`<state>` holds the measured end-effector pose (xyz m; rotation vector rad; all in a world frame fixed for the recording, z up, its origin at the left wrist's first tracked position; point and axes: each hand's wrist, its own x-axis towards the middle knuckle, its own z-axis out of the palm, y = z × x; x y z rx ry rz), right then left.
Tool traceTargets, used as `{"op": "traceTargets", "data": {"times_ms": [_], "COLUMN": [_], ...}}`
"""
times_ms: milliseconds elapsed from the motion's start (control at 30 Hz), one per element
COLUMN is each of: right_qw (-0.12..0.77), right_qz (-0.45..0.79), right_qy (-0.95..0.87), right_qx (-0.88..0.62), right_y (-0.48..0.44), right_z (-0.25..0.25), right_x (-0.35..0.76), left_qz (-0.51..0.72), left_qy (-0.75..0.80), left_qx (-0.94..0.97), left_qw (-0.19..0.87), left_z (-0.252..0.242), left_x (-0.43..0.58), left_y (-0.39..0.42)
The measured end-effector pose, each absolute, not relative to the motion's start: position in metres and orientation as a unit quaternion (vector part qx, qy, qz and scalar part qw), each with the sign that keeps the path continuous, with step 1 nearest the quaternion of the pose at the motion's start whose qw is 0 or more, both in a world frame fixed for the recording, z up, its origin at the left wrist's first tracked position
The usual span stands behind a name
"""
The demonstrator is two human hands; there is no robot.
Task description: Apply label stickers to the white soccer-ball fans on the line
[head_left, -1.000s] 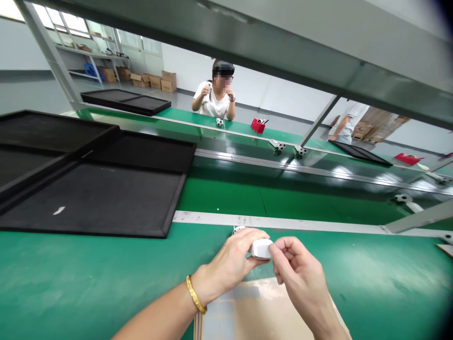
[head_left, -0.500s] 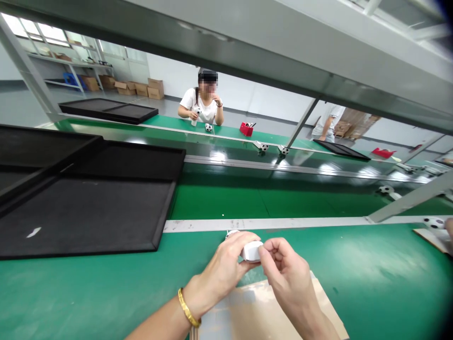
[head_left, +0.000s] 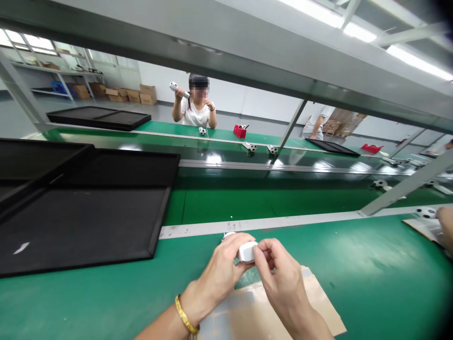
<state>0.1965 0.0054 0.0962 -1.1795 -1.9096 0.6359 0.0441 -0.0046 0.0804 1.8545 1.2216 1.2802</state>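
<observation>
My left hand (head_left: 221,267), with a gold bangle at its wrist, is wrapped round a white handled device (head_left: 247,252) whose blunt end faces me. Just beyond the knuckles, part of a white rounded head shows; the rest is hidden by the hand. My right hand (head_left: 281,274) has thumb and curled fingers pinched at the right edge of that blunt end. Whether anything small lies between those fingertips, I cannot make out. Under both hands, a tan cardboard sheet (head_left: 322,302) lies on the green tabletop (head_left: 371,278).
Large black trays (head_left: 106,222) fill the left. A conveyor belt (head_left: 212,203) runs beyond a pale rail, with several soccer-ball-headed devices (head_left: 380,183) on it. Across sits a co-worker (head_left: 194,113) near a red box (head_left: 239,131). Another person's hand (head_left: 446,224) is at right. A slanted post (head_left: 406,186) stands there.
My view has shifted slightly, while my hands keep the same hold on the device. The co-worker opposite has raised a soccer-ball-headed device from the table to head height.
</observation>
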Motion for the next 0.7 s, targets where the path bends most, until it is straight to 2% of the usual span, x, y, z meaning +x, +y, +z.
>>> {"op": "traceTargets", "data": {"times_ms": [167,267,533,700], "right_qw": [0.405,0.407,0.418,0.456], "right_qz": [0.398,0.434,0.409,0.309], "right_qy": [-0.655,-0.652,-0.672,-0.715], "right_qx": [-0.499,-0.47,-0.454,-0.431], "right_y": [0.007,0.006,0.003,0.002], "right_z": [0.089,0.083,0.073,0.078], "right_x": [0.198,0.197,0.188,0.188], "left_qz": [0.467,0.473,0.487,0.489], "left_qy": [0.464,0.468,0.467,0.464], "left_qx": [0.69,0.676,0.666,0.666], "left_qw": [0.3,0.317,0.318,0.319], "left_z": [0.083,0.084,0.081,0.08], "left_x": [0.043,0.042,0.039,0.041], "left_y": [-0.006,-0.006,-0.004,-0.005]}}
